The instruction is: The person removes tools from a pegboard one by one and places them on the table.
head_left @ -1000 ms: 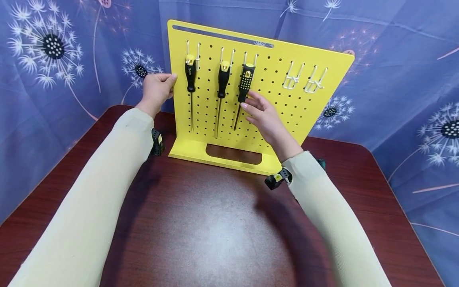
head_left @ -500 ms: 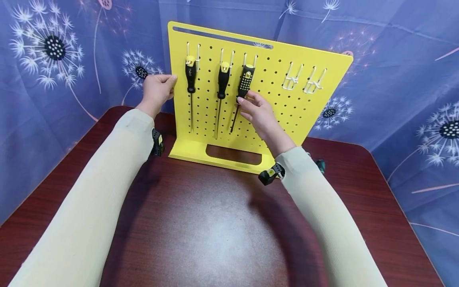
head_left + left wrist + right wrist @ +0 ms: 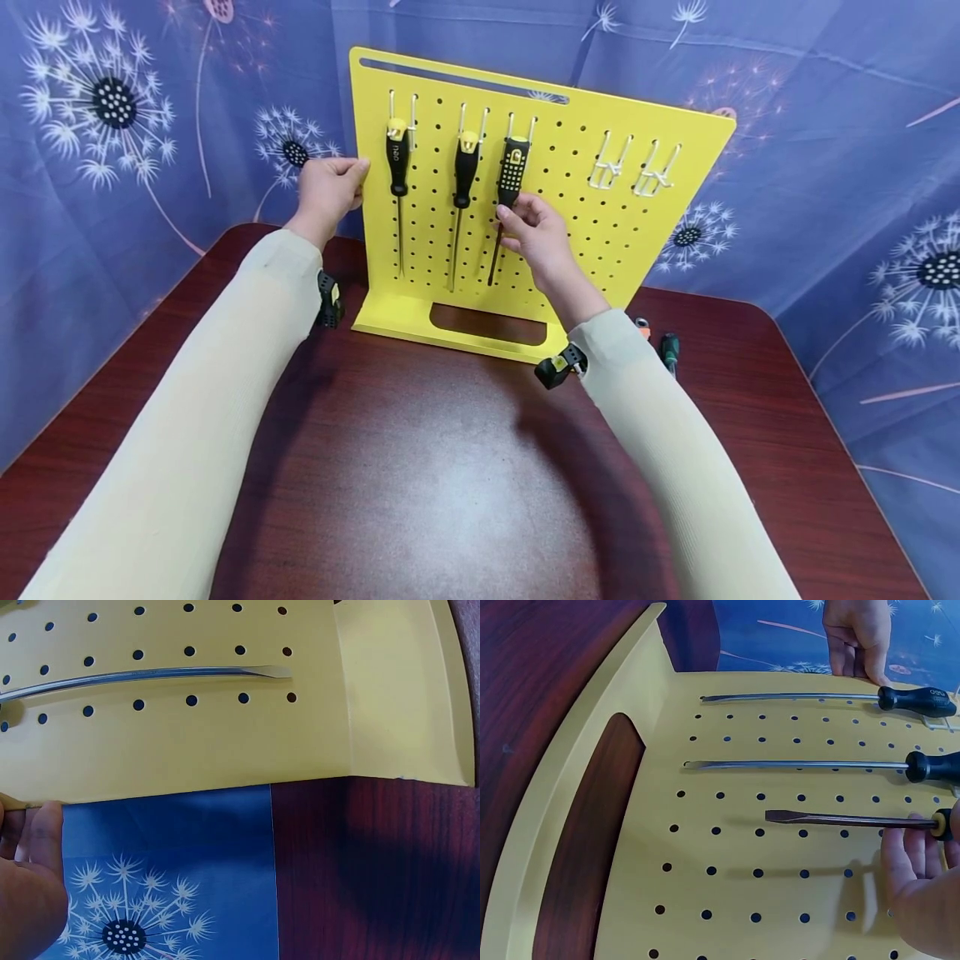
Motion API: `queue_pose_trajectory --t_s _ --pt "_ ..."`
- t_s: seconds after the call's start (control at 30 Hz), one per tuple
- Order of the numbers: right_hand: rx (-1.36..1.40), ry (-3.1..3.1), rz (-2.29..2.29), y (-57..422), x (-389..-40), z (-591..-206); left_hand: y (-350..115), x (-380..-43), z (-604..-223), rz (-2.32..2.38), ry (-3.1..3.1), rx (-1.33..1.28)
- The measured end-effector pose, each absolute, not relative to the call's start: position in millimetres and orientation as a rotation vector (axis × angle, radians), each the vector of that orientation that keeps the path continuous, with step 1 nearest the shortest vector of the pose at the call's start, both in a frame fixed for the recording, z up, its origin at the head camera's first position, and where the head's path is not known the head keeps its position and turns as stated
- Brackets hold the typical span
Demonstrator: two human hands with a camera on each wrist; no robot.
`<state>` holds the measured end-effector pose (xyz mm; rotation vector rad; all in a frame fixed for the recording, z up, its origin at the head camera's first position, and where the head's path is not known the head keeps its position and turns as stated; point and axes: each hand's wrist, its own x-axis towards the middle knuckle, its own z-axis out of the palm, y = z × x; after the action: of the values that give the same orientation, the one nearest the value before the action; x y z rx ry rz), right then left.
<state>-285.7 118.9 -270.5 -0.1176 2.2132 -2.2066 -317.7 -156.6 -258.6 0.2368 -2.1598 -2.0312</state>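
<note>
Screwdriver (image 3: 513,173) pinched in my right hand (image 3: 543,237), left hand (image 3: 327,193) pinching left edge of pegboard (image 3: 701,148); probably straightening, next needs gentle release

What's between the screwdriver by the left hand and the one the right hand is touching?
Another black-handled screwdriver hangs between them on the yellow board. The head and right wrist views both show it.

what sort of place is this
Probably an indoor demo or filming corner rather than a real workshop: a yellow pegboard with three screwdrivers stands on a dark reddish table, backed by a blue dandelion-print cloth.
</note>
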Motion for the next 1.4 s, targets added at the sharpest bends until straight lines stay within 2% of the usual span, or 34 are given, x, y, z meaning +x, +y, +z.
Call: queue_pose_trajectory --t_s 1.4 --pt "-0.238 2.318 -2.143 120.8 -253.5 -266.6 -152.8 -319.6 -259.2 -1.965 -2.169 0.312"
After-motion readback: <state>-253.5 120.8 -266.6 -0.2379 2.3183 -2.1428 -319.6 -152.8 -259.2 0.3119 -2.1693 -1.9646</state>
